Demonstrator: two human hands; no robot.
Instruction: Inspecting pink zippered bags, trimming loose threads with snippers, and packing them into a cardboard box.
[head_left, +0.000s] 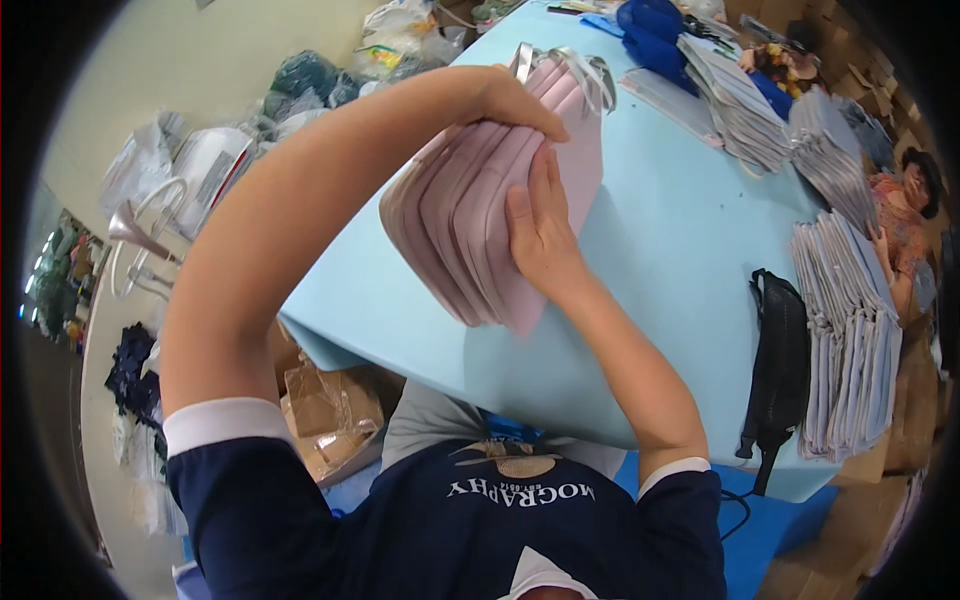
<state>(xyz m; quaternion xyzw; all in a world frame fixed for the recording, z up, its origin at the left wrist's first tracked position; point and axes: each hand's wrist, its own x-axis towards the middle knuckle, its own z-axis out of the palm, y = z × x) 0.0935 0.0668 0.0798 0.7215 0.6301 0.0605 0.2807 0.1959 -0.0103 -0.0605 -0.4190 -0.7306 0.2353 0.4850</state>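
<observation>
A bundle of pale pink, flat, folded fabric pieces (455,215) with rounded corners stands on edge, tilted, over the light blue table. Grey ribbon-like straps (592,78) stick out at its far end. My left hand (522,105) reaches across the far part of the bundle from the left, its fingers bent over the pieces and partly hidden. Against the right face of the bundle lies my right hand (548,225), flat, with fingers stretched and thumb apart. The fingertips of both hands nearly meet near the top edge.
On the table (680,290), a black pouch with a strap (775,365) lies at the right edge, beside a tall stack of pale folded pieces (848,335). More stacks (735,105) and blue fabric (655,40) sit farther back. Two other people work along the right side. A cardboard box (330,415) stands below left.
</observation>
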